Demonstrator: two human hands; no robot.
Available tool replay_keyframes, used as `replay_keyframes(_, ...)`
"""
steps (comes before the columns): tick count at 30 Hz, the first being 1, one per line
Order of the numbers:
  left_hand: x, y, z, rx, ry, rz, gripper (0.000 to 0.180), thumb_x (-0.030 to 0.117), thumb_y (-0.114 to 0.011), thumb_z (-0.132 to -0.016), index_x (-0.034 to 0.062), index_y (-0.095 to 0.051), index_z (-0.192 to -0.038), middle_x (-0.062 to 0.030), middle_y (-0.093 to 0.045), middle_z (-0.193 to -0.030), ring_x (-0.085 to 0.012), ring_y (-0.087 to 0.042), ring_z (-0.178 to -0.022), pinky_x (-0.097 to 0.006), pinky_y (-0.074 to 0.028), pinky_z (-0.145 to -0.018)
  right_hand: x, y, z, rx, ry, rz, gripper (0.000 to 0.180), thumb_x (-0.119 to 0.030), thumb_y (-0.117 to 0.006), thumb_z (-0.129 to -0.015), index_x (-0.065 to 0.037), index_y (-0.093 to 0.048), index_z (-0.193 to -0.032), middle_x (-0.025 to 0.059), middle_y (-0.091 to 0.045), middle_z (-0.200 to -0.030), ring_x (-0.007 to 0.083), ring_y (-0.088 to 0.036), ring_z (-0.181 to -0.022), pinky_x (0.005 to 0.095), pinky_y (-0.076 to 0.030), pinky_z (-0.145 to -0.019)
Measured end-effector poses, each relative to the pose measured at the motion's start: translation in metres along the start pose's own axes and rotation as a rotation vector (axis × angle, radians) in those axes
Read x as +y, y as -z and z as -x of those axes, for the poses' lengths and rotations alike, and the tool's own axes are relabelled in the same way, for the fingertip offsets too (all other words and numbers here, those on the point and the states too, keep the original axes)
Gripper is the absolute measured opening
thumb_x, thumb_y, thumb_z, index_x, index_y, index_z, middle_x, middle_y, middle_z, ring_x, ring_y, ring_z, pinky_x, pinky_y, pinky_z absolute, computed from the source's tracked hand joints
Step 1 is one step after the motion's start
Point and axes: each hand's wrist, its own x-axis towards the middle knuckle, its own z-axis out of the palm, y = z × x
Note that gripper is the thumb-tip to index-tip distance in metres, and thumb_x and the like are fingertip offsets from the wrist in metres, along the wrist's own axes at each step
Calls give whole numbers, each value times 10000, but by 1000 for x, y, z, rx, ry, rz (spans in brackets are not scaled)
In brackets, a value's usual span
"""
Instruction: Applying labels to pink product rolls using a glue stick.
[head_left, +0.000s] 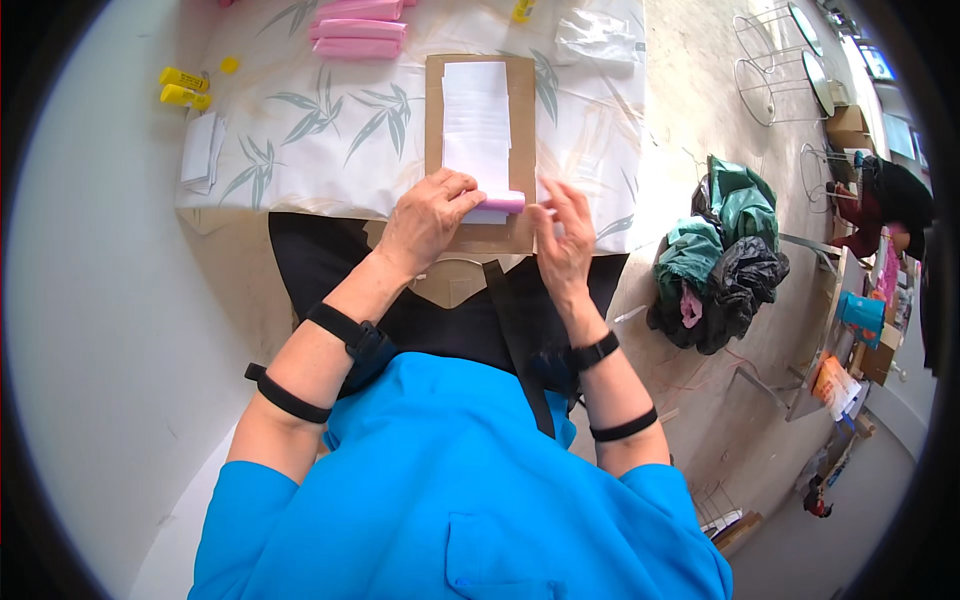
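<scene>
Fingers of left hand (428,215): curled over and pressing down on the near end of the white paper strip, fingertips (468,193) touching the pink roll; narrow, closed onto the roll's left part.
Fingers of right hand (563,235): loosely spread and bent, the thumb and forefinger (545,212) near the roll's right end; whether they actually pinch it cannot be told.
Pink roll (503,203): a small pink rolled piece lying crosswise at the near end of the paper strip, between the two hands, on the cardboard.
White paper strip (476,115): long, laid lengthwise down the middle of the cardboard, running away from the person.
Cardboard sheet (522,120): brown, rectangular, flat on the surface, its near edge at the surface's front edge.
Surface (330,130): covered with a white cloth printed with grey-green leaves.
Pink packs (358,28): stacked at the far side of the surface, well apart from the hands.
Yellow tubes (183,88): two, at the far left edge.
White slips (200,152): a small pile just beside the tubes.
Clear plastic bag (595,35): far right of the surface.
</scene>
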Motion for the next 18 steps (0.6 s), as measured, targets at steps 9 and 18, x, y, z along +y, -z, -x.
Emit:
replay_keyframes(9, -5, 8, -15, -61, 101, 133, 181, 45, -705, -779, 100, -721, -950, -24, -648, -886, -230, -620, -836, -330, -539, -728, -51, -25, 44, 185, -1032, -1256, 558, -55, -535, -984, 154, -262, -1423, 311, -419, -1397, 371, -479, -1302, 429, -447, -1083)
replay_keyframes(18, -5, 7, -15, -69, 87, 92, 147, 73, -699, -796, 125, -727, -930, 0, -641, -870, -213, -612, -813, -328, -537, -709, -59, -50, 31, 405, -1044, -1445, 669, -44, -503, -986, 143, -79, -1468, 315, -188, -1519, 393, -250, -1438, 469, -309, -1183)
